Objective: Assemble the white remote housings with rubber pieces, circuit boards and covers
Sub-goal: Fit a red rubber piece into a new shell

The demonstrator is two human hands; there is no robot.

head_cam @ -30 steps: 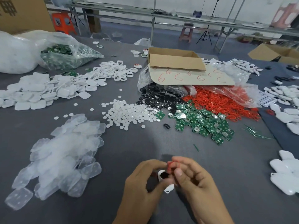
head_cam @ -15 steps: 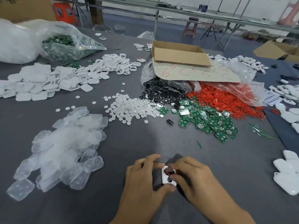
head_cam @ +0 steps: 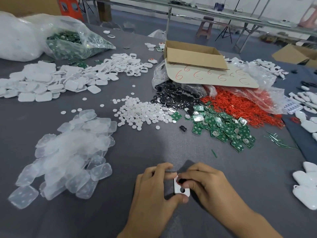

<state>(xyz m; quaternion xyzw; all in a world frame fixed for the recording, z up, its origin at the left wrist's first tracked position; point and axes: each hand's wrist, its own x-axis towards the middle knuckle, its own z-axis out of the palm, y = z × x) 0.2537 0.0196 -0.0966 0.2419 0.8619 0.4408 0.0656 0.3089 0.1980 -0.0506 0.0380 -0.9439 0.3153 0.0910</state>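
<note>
Closest in, low at the grey table [head_cam: 137, 148]: a white remote housing [head_cam: 180, 190] clasped between both hands (resting on the cloth or just above it, not clear). Left hand [head_cam: 154, 191] curled round its left side, thumb at the near edge, fingers over the far edge. Right hand [head_cam: 207, 184] gripping from the right, a fingertip pressed beside a red rubber ring [head_cam: 178, 181] seated in the upper opening.

Just left, a loose heap of translucent covers [head_cam: 68, 152]. At the right edge, a cluster of closed white shells [head_cam: 305, 189].

Further out, centre: a lone black piece [head_cam: 183, 128] near the green circuit boards [head_cam: 223, 127], with white discs [head_cam: 142, 112] spread to their left. Behind those, black rubber pieces [head_cam: 173, 97] spilling from a clear bag, and a red rubber ring pile [head_cam: 240, 107] beside them on the right.

Far left, a broad pile of white housings [head_cam: 42, 81], then white frames with cut-outs [head_cam: 127, 64]. Over the bags, an open cardboard box [head_cam: 193, 55] on a card sheet marked with red 6s [head_cam: 211, 78]. Back left, a clear bag of more green boards [head_cam: 72, 43]. Beyond the table, metal benches [head_cam: 223, 14] and a stool [head_cam: 205, 30].
</note>
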